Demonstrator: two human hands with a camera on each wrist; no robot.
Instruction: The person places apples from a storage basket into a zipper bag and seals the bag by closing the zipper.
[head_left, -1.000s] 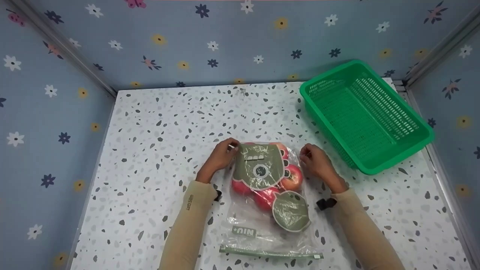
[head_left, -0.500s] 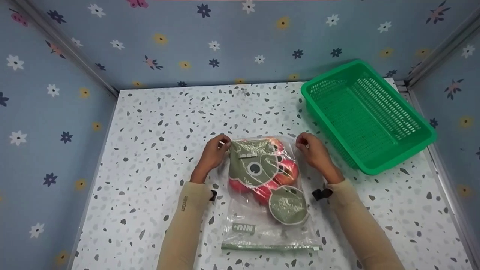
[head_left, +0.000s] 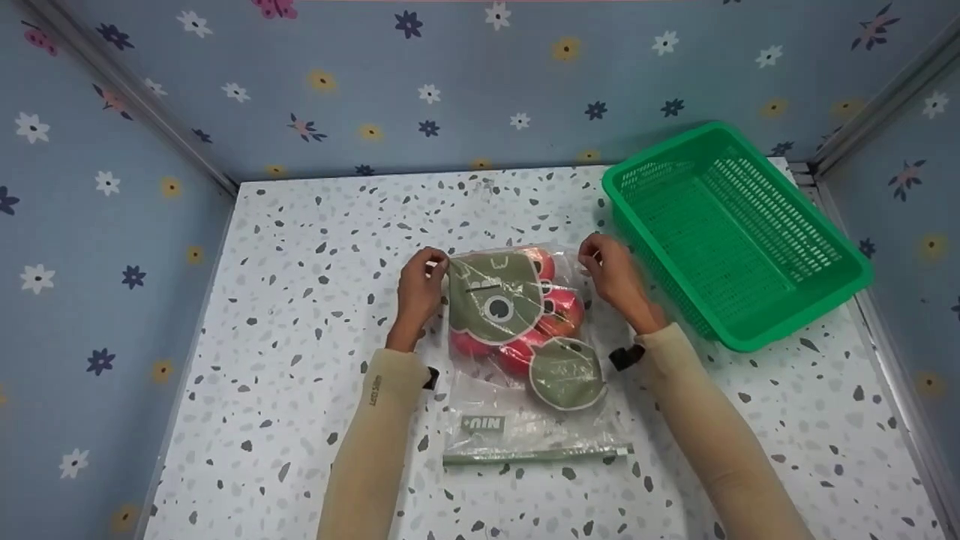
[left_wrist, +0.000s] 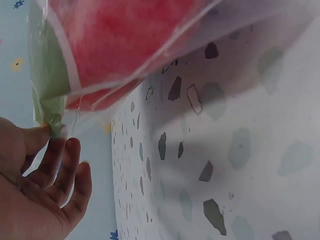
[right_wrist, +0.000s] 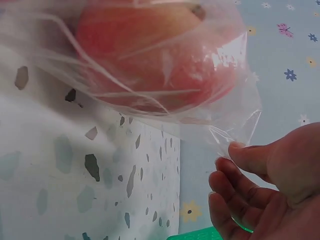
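A clear zip bag [head_left: 517, 397] with green cartoon prints and a green zip strip lies on the speckled table, its zip end toward me. Inside it are several red apples [head_left: 561, 311], partly covered by the prints. My left hand [head_left: 420, 289] pinches the bag's far left corner between thumb and fingertip, seen close in the left wrist view, where the green print [left_wrist: 50, 75] reaches the fingers. At the far right corner, my right hand [head_left: 615, 277] pinches the clear plastic; the right wrist view shows an apple [right_wrist: 160, 55] just above that grip.
A green plastic basket [head_left: 667, 255] with perforated sides stands at the back right of the white speckled table [head_left: 315, 247]. Flower-patterned walls [head_left: 480, 82] enclose the table at the back and on both sides.
Both hands and the bag have moved away from me, toward the back wall, and slightly left. The basket stays in the same place.
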